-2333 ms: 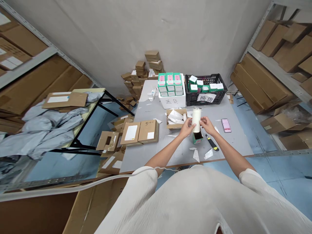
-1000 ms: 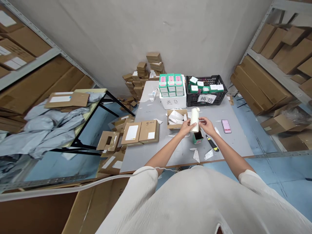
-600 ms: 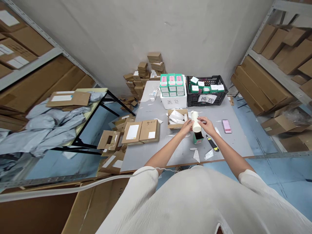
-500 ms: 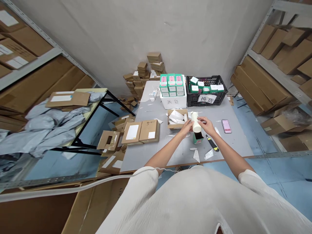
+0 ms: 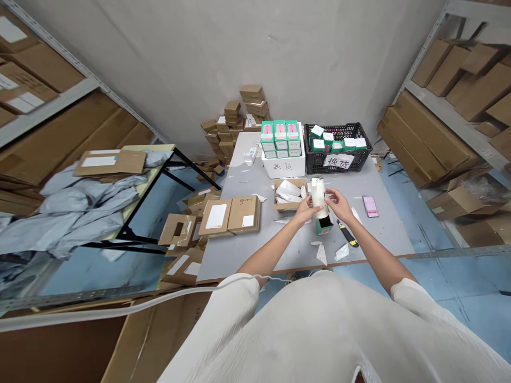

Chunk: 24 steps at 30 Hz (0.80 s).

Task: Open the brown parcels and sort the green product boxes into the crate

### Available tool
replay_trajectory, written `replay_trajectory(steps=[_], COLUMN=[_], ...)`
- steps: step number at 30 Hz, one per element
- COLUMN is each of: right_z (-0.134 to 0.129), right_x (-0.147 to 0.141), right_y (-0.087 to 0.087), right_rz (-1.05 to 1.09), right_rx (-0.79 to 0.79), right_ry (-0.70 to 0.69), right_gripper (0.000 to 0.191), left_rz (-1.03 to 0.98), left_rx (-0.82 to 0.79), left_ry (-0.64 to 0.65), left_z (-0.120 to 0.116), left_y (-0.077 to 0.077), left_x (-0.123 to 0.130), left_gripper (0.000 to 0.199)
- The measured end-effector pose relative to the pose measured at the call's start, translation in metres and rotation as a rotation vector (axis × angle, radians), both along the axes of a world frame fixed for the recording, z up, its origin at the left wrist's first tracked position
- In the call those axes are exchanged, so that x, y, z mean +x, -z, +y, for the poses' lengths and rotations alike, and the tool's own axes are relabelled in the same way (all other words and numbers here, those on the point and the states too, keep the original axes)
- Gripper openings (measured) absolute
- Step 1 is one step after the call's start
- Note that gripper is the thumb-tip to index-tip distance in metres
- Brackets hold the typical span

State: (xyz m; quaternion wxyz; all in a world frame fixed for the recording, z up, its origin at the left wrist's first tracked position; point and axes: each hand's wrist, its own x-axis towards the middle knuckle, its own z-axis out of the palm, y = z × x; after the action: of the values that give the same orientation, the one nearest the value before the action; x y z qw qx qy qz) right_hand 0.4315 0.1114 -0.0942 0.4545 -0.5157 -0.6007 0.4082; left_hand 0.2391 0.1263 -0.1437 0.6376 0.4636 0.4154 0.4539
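Note:
A cream-coloured cylindrical item [image 5: 318,196] is between my hands, with a notched upper part; its exact kind I cannot make out. My left hand [image 5: 305,210] grips it from the left with fingers closed round its lower part. On the other side my right hand [image 5: 338,203] has its fingertips against the cylinder. An open green box [image 5: 324,226] stands just below it, its dark inside showing. To the right of that box lies a black-and-yellow utility knife [image 5: 348,234]. Behind my left hand sits an open cardboard box [image 5: 288,206] with white packing inside.
At the table's back stand a white bin [image 5: 283,167] with green boxes and a black crate [image 5: 357,164] holding more. A phone [image 5: 370,206] lies right, flat cartons [image 5: 244,215] left. Paper scraps [image 5: 321,254] lie near the front edge. Shelves flank both sides.
The cream cylinder has turned in my hands, so its notched upper part now shows, and it has shifted slightly. Both hands stay on it; the other things have not moved.

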Motion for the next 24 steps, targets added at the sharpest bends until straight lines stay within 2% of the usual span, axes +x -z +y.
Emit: replay_trajectory(steps=[7, 13, 18, 24], right_z=[-0.004, -0.011, -0.02, -0.023], right_x=[-0.003, -0.006, -0.004, -0.007], right_y=[-0.012, -0.022, -0.025, -0.032], right_rz=[-0.095, -0.16, -0.215, -0.278], right_rx=[0.117, 0.143, 0.191, 0.263], right_ry=[0.032, 0.019, -0.037, -0.022], right_gripper=[0.08, 0.078, 0.082, 0.071], left_rz=[0.051, 0.114, 0.177, 0.195], left_rx=[0.153, 0.23, 0.271, 0.332], left_ry=[0.005, 0.022, -0.005, -0.017], left_z=[-0.013, -0.018, -0.018, -0.016], left_y=[0.011, 0.018, 0.017, 0.018], left_x=[0.011, 0.018, 0.012, 0.011], left_gripper=[0.086, 0.082, 0.078, 0.073])
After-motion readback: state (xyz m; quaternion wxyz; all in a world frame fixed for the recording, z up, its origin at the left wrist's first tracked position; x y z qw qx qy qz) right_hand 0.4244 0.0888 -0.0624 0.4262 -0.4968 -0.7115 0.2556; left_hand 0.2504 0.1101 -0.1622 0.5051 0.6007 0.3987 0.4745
